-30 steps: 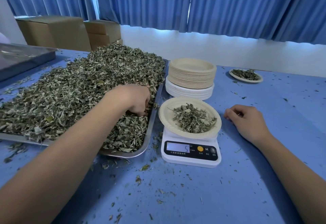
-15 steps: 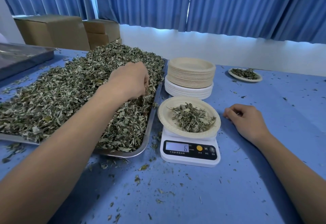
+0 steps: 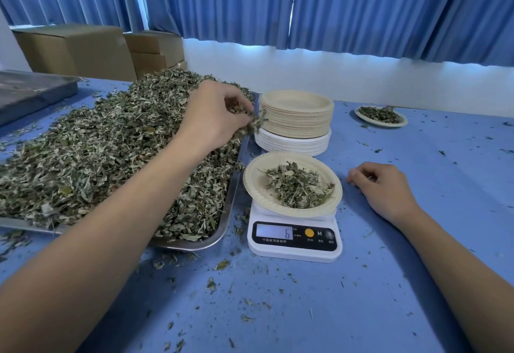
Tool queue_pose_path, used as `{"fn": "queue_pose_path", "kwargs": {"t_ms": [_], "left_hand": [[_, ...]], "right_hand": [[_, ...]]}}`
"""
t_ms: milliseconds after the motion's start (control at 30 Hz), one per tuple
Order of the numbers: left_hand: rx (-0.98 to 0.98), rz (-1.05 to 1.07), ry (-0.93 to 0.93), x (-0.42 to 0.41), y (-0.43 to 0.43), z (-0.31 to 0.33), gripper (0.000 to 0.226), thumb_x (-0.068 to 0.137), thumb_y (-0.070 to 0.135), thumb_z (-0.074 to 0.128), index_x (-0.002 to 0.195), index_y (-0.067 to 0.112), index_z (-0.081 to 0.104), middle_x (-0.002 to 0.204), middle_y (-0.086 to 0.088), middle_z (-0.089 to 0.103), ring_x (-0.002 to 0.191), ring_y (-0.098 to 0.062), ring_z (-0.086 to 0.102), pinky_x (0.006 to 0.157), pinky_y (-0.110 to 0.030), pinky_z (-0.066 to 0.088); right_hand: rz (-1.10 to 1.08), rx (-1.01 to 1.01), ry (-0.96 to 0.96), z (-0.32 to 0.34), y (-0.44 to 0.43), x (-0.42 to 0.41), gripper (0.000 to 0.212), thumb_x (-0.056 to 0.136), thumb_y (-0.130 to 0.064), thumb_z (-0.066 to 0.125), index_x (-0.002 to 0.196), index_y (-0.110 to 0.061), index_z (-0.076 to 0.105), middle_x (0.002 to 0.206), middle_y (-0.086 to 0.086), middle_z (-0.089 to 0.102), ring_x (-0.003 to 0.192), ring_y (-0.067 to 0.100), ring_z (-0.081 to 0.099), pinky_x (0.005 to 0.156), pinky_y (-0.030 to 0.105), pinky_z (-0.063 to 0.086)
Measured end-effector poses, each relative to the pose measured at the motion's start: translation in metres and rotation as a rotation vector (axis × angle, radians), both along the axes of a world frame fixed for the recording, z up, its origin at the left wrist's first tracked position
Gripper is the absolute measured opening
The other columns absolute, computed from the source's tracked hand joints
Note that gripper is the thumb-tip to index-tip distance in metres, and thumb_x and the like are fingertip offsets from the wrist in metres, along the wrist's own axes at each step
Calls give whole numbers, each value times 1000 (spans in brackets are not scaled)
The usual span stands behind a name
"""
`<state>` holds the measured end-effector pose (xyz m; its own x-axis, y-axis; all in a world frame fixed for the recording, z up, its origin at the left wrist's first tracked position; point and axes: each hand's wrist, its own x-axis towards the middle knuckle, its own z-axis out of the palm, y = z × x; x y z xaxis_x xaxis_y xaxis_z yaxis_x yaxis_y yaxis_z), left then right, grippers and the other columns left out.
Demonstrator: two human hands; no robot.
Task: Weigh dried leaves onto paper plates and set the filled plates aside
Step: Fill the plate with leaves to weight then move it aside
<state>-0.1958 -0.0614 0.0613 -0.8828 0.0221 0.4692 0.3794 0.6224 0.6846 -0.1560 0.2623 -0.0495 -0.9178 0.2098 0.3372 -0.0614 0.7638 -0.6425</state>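
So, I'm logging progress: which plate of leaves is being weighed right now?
The plate sitting on the white scale. The other leaf-filled plate lies far back right on the blue table.

6 on scale display [image 3: 274,232], M beside

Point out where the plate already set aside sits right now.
In the head view, the set-aside plate lies far right on the blue table, beyond the right hand and right of the plate stack.
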Motion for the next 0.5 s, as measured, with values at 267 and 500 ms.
{"fn": "queue_pose_path", "kwargs": {"t_ms": [267,500], "left_hand": [[142,-372,-470,-1,11,-12,23,91,47,67,109,34,75,109,11,74,99,-10,71,85,-30,60],[-453,-65,-366,-19,-24,-16,16,97,21,64,111,22,73,114,3,65,89,-15,62,76,-29,49]], "right_hand": [[7,-11,-7,1,-1,1,31,99,-30,61,70,-24,71,68,5,69,72,31,63,62,30,44],[5,-6,-9,2,-1,2,31,99,-30,61,70,-24,71,68,4,69,73,32,65,64,32,47]]}}
